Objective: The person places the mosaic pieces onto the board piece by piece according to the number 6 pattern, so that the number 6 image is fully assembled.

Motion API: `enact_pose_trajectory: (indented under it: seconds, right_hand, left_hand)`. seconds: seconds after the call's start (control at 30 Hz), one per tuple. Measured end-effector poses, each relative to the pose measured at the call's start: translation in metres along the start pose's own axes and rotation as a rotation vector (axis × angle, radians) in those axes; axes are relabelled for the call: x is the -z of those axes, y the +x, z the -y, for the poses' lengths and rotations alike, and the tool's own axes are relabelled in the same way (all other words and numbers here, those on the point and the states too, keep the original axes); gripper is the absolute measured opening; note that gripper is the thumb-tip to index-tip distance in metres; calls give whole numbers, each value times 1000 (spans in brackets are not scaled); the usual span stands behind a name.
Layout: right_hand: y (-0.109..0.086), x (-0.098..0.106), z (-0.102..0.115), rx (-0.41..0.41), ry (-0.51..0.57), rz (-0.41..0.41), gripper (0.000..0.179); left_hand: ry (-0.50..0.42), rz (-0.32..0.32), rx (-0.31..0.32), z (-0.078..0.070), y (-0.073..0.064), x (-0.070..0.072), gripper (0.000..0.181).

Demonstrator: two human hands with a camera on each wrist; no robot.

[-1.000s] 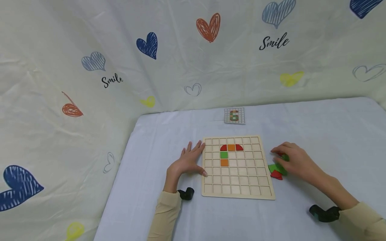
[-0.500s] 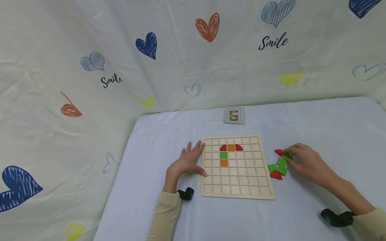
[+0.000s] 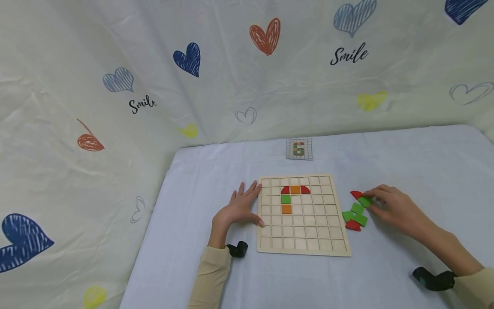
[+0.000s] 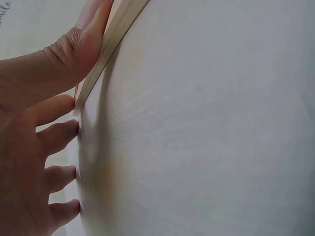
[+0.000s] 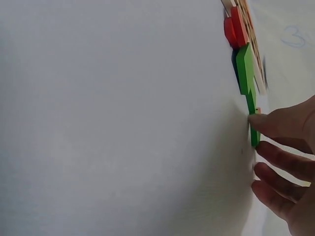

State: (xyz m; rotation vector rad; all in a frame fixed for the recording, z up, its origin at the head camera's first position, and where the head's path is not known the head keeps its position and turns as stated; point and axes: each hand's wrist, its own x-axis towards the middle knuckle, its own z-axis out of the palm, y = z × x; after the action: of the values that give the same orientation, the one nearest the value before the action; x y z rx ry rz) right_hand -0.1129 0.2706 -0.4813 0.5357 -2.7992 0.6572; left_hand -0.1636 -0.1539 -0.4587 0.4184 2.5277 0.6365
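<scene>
Left hand [image 3: 239,208]: fingers spreading, gripping nothing, thumb resting at the near left edge of one wooden grid board [image 3: 300,243], which is lying just to its right. Right hand [image 3: 393,209]: thumb and fingertips pinching one green tile [image 3: 365,201]. On the board, between the hands, five pieces are sitting: a row of red quarter-round, orange square, red quarter-round, with a green square and an orange square running down below the left red. Loose, left of the right hand: three further green pieces [image 3: 357,208] and at least two red pieces [image 3: 356,195], overlaps making the count uncertain. Beyond both hands, a gridded card [image 3: 299,149] is showing a fuller figure; by it, the board is seemingly wanting its lower portion.
</scene>
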Motion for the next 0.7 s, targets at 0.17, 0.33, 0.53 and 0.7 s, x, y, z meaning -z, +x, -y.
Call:
enact_pose_trajectory:
  seconds: [0.17,0.33,0.53,0.7]
  right_hand:
    - [1,0,-1,5,-6,21,38]
    - [2,-1,-1,8,-13,41,36]
    - [3,-2,0,-2,-9,39,36]
    - [5,-3,0,-32,27,52,36]
  left_hand:
    - [-5,-4,-3,1,1,-1,123]
    - [-8,-5,-7,1,0,-1,122]
    - [-8,-2,-5,1,-1,-1,122]
    - [-2,-1,-6,0,0,0,123]
